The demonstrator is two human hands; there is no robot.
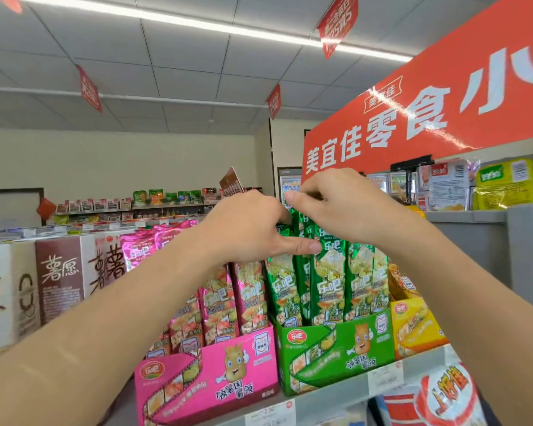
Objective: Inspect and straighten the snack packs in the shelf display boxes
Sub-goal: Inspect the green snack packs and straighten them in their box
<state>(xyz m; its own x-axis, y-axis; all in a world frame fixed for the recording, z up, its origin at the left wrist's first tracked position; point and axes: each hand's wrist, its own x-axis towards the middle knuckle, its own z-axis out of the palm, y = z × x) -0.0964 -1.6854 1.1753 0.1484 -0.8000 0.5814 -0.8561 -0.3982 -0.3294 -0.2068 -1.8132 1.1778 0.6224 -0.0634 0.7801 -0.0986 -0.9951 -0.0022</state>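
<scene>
Right now both hands are up at the top edges of the green packs [330, 281], which stand upright in the green display box [336, 348] at the front edge of the shelf [345, 392]. Their long axis runs straight up, so any squaring-up has to come from above. The right hand [348, 207] is over the row, fingers bent down, and its grip looks pinched on the top seal of one of the rear packs. The left hand [246, 229] comes in from the pink side, its thumb laid straight across the upper face of a front pack. Its fingers are hidden behind the hand, so I cannot tell whether that grip closes on anything. The two hands sit close together, and the right one is nearer the back of the row.

The packs lean and overlap a little, their tops uneven, so I judge the next move to be a small tug and nudge to line them up.

Neighbours crowd in on both sides. The pink packs [219, 299] in the pink display box [210, 373] touch the green box on the left, and a yellow box [416, 324] stands just beside it on the right. A sideways push could tip either row. Brown cartons [59, 278] stand further toward the shelf's left end, well clear of the hands.
</scene>
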